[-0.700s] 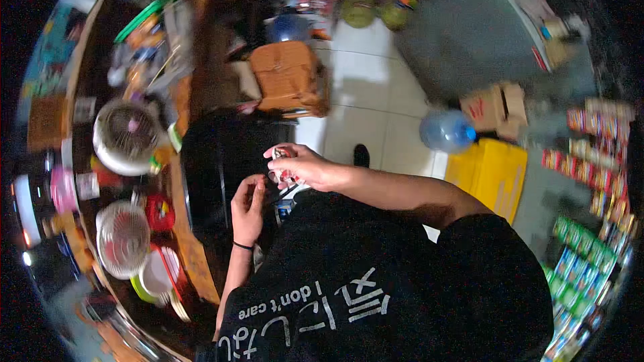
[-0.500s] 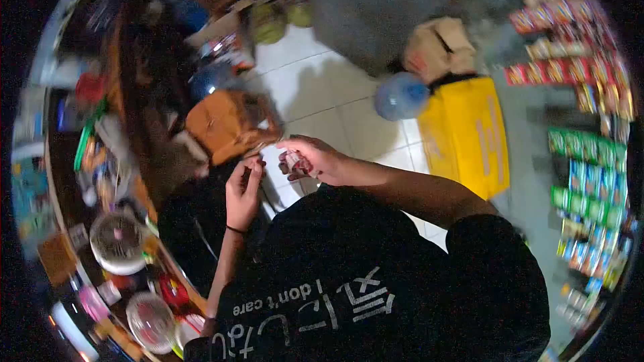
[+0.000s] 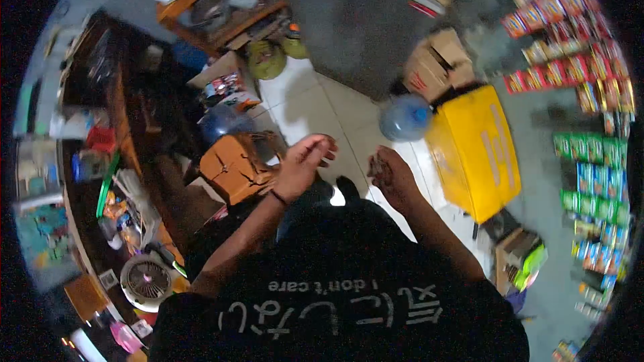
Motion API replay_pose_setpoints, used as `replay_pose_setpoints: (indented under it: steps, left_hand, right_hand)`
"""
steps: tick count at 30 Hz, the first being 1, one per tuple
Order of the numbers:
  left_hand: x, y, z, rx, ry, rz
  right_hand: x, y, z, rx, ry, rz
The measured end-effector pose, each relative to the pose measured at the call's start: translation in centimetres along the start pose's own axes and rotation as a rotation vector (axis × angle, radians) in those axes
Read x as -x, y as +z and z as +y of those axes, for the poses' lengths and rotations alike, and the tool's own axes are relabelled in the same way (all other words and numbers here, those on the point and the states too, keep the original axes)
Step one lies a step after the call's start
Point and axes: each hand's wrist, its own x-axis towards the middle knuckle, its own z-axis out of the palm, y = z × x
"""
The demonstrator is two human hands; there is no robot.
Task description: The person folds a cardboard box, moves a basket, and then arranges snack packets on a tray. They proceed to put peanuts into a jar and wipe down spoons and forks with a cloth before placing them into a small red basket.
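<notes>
My left hand (image 3: 305, 166), with a dark band at its wrist, is held in front of my body over the tiled floor (image 3: 335, 107). Its fingers are loosely bent and slightly apart, and I see nothing in them. To its right, my right hand (image 3: 394, 181) is closed around a small crumpled reddish and pale thing (image 3: 381, 169), too blurred to name. The two hands are apart. Left of my left hand stands a brown cardboard box (image 3: 235, 167).
A blue water jug (image 3: 405, 119) and a big yellow delivery box (image 3: 476, 154) stand on the right. Sachet strips (image 3: 590, 147) hang along the right wall. On the left, a cluttered counter holds a fan (image 3: 149, 280). Another carton (image 3: 439, 64) sits farther ahead.
My hands were close together near the brown box; now they are apart, the right one farther right with the small thing still in it. My view has shifted, and a second fan has left sight.
</notes>
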Motion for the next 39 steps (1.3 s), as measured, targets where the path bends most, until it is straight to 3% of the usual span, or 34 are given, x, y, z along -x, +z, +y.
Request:
replay_pose_setpoints:
  steps: [3, 8, 12, 14, 23, 26, 29, 32, 36, 39]
  left_hand:
    - [-0.8, -3.5, 0.5, -0.026, 0.028, 0.100]
    - [0.6, -12.8, -1.5, 0.041, 0.132, 0.317]
    - [3.9, -18.1, -2.7, 0.024, 0.017, 0.672]
    - [4.9, -19.7, -3.3, 0.126, -0.009, 0.751]
    - [0.8, -19.3, -5.2, 0.411, 0.040, 1.008]
    - [-2.3, -18.4, -3.5, 0.484, 0.227, 1.185]
    - [-4.5, -16.7, -2.2, 0.731, 0.196, 1.265]
    - [-6.5, -14.7, -1.7, 0.758, 0.099, 1.326]
    - [-6.6, -12.2, -0.6, 0.888, 0.178, 1.414]
    - [-5.1, -11.5, 0.0, 0.940, 0.307, 1.543]
  right_hand:
    - [-3.1, 4.5, -1.5, 0.256, 0.010, -0.084]
    - [-11.1, 13.4, -1.7, 0.410, 0.074, -0.277]
    - [-13.8, 22.8, -1.8, 0.572, 0.066, -0.426]
    - [-15.2, 25.9, -1.5, 0.665, 0.079, -0.487]
    - [-19.7, 33.5, -3.6, 0.984, 0.304, -0.634]
    - [-23.7, 35.1, -4.7, 1.094, 0.385, -0.689]
    - [-28.0, 36.9, -5.3, 1.163, 0.503, -0.810]
    - [-32.0, 38.8, -4.8, 1.227, 0.574, -0.873]
    - [-32.0, 40.6, -2.6, 1.227, 0.722, -0.774]
    - [-30.0, 40.8, -0.3, 1.318, 0.798, -0.905]
